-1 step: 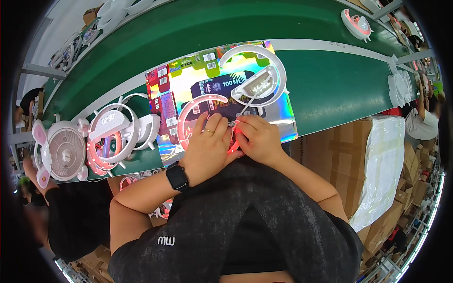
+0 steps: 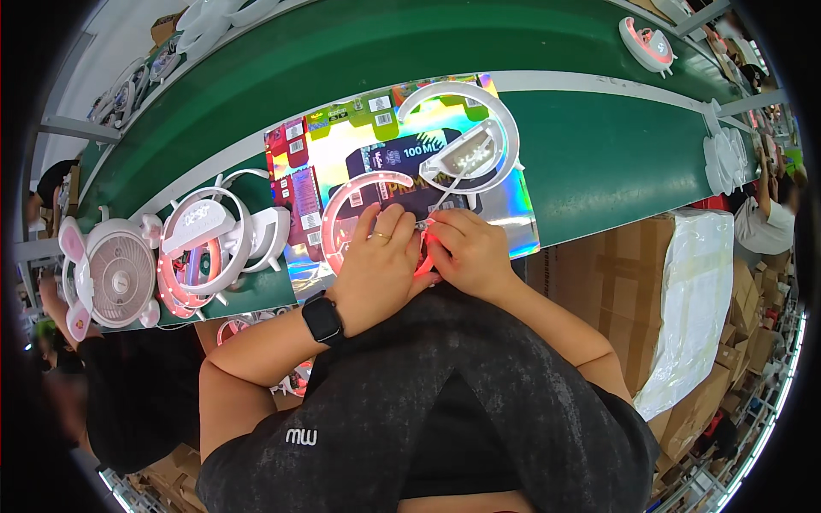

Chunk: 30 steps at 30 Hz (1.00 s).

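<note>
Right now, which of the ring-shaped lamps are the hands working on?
The pink-glowing ring lamp on the holographic sheet, under both hands. The white ring lamp above it lies untouched.

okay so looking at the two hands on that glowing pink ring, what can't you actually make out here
Head view only:
- Near part of the pink ring: covered by the left hand and right hand, so the grip cannot be told.
- What the fingertips press: hidden under both hands; only a red glow shows between them.
- Lower edge of the shiny printed sheet: hidden behind hands and forearms.
- Far white rings along the green belt: too small, bent by the fisheye rim.
</note>
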### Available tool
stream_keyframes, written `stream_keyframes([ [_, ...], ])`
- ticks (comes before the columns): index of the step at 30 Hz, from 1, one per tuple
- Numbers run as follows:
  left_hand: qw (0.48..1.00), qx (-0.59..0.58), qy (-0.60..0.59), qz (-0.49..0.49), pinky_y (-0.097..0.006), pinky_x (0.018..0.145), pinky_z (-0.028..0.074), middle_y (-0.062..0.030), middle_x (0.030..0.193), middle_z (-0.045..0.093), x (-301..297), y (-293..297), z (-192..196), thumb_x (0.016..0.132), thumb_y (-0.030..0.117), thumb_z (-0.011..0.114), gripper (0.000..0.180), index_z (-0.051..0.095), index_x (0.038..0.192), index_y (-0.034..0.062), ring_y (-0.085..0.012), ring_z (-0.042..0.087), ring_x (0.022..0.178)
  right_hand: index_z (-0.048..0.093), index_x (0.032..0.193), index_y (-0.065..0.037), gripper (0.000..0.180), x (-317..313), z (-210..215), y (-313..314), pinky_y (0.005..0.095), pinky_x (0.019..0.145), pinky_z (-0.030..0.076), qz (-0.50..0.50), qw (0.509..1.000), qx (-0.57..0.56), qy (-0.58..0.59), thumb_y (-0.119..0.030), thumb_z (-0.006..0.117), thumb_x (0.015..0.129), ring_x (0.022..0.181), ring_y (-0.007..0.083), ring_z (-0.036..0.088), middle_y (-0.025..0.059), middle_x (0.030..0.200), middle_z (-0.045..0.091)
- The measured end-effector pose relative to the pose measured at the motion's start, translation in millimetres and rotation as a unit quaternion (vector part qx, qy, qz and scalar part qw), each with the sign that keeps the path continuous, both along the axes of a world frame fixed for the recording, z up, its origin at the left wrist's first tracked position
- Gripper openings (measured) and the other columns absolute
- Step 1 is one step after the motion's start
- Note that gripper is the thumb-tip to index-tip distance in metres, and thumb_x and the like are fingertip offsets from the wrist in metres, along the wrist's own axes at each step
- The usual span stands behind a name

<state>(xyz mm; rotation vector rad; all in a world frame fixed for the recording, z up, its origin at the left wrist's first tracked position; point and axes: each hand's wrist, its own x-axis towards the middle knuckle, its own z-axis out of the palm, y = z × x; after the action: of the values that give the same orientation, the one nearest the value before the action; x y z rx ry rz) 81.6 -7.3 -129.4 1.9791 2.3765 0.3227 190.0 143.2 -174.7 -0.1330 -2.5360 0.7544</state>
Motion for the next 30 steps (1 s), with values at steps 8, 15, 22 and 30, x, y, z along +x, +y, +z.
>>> stream_keyframes([
  [8, 0.999, 0.007, -0.037, -0.037, -0.05, 0.108, 0.034, -0.0179, 0.127, 0.054, -6.4, 8.1, -6.9, 0.077, 0.041, 0.073, 0.051, 0.068, 0.102, -0.0028, -0.0341, 0.044, 0.128, 0.069, 0.092, -0.005, 0.018, 11.0, 23.7, 13.2, 0.0338, 0.062, 0.055, 0.049, 0.993, 0.087, -0.06, -0.015, 0.069, 0.077, 0.084, 0.024, 0.067, 0.0101, 0.115, 0.065],
  [15, 0.997, 0.049, -0.055, -0.016, -0.055, 0.106, 0.035, -0.0202, 0.127, 0.053, -7.1, 3.0, 10.3, 0.07, 0.034, 0.081, 0.049, 0.068, 0.103, 0.0003, -0.041, 0.041, 0.132, 0.068, 0.092, -0.008, 0.02, -5.8, 28.6, 33.0, 0.0385, 0.067, 0.056, 0.22, 0.958, 0.097, -0.157, -0.026, 0.062, 0.087, 0.091, 0.0249, 0.066, 0.0094, 0.112, 0.064],
  [22, 0.981, 0.139, -0.054, 0.124, -0.057, 0.111, 0.028, -0.0245, 0.144, 0.042, -0.5, -26.7, 4.7, 0.074, 0.026, 0.079, 0.06, 0.056, 0.125, 0.0049, -0.0466, 0.037, 0.134, 0.067, 0.105, -0.012, 0.027, 32.1, 48.6, 229.1, 0.0406, 0.082, 0.056, -0.154, 0.962, 0.217, 0.054, -0.021, 0.067, 0.079, 0.103, 0.0304, 0.063, 0.0099, 0.113, 0.065],
  [30, 0.959, 0.131, -0.104, 0.229, -0.057, 0.114, 0.022, -0.0295, 0.156, 0.022, 7.5, -57.9, -57.3, 0.085, 0.034, 0.065, 0.068, 0.043, 0.142, 0.0052, -0.0494, 0.023, 0.144, 0.034, 0.15, -0.019, 0.082, 197.4, 28.1, 516.3, 0.0622, 0.112, 0.028, -0.692, 0.65, 0.147, -0.278, -0.039, 0.074, 0.081, 0.146, 0.0374, 0.026, 0.0162, 0.158, 0.028],
])
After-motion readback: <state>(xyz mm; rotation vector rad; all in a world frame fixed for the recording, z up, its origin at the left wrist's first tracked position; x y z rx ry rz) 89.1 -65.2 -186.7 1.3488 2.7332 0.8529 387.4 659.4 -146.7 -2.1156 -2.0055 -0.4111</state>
